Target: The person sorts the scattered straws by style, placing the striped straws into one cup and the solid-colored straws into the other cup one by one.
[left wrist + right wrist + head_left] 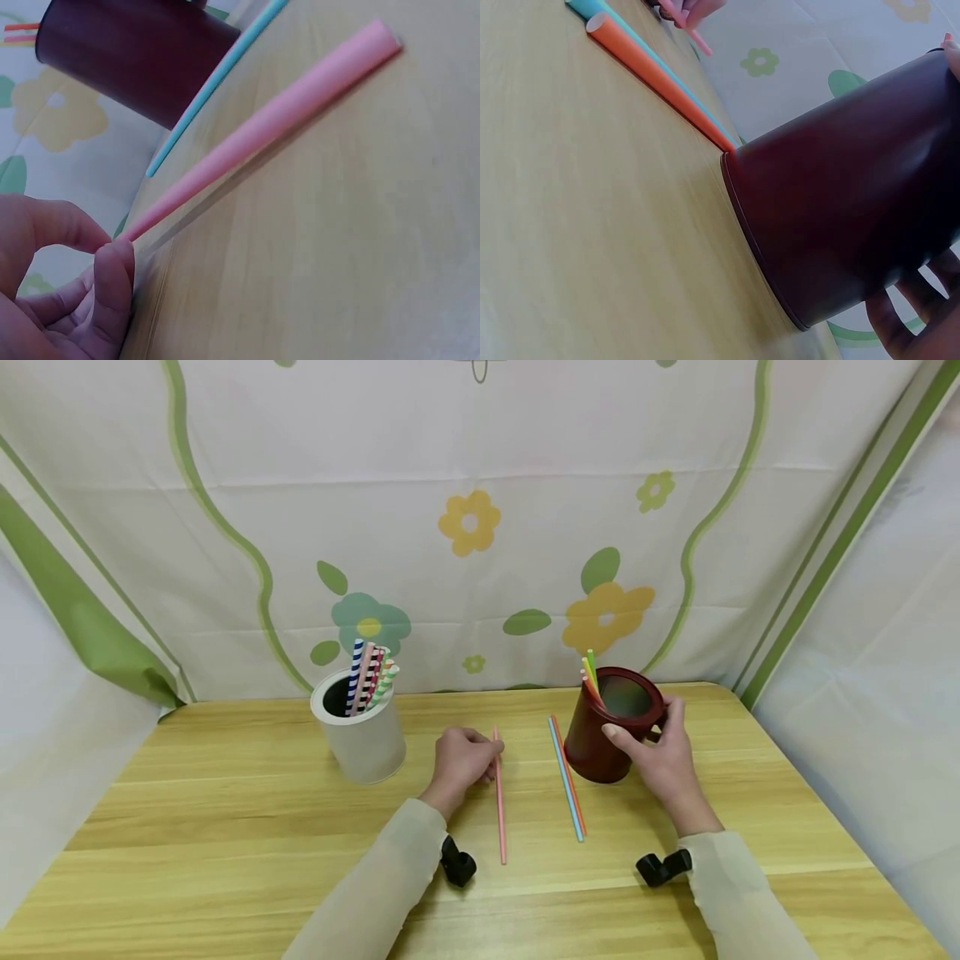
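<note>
My left hand [462,763] pinches the far end of a pink straw [502,818] between thumb and fingertips. In the left wrist view, the straw [262,127] slants just over the wooden table, its shadow alongside. My right hand [666,768] grips a dark red mug [596,739] on its handle side, thumb near the rim. Several plain straws [591,672] in green, yellow and orange lean inside that mug. A blue straw [564,775] and an orange straw [578,810] lie side by side on the table, left of the mug.
A white mug [367,750] stands at the left, holding several striped straws [364,677]. The wooden table [225,827] ends at a flower-patterned curtain [405,543] behind, with fabric walls on both sides. Each wrist wears a small black camera [457,862].
</note>
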The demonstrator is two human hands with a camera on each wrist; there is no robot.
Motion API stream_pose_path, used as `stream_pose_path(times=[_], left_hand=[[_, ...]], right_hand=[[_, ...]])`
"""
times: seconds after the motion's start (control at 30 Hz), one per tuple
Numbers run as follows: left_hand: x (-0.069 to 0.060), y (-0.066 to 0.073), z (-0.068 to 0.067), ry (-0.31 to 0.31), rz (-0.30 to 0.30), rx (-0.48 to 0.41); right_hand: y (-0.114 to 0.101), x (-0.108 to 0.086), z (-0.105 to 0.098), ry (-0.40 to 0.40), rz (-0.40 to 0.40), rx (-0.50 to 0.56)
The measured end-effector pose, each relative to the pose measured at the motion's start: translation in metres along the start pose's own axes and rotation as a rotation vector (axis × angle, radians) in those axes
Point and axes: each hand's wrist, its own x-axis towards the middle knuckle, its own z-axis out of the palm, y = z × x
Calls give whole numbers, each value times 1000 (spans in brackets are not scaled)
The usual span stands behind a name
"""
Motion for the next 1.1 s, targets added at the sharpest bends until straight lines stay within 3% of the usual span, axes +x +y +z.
stream_pose_path(times=[0.2,0.77,1.1], left_hand=[[0,-4,-4,-11,-37,-123],[1,-8,-6,-11,-58,-272],[4,-11,-7,-15,-56,-310]], right_hand=[[1,0,1,-1,-4,4],[0,0,2,1,-8,5],[2,0,2,11,-20,1]])
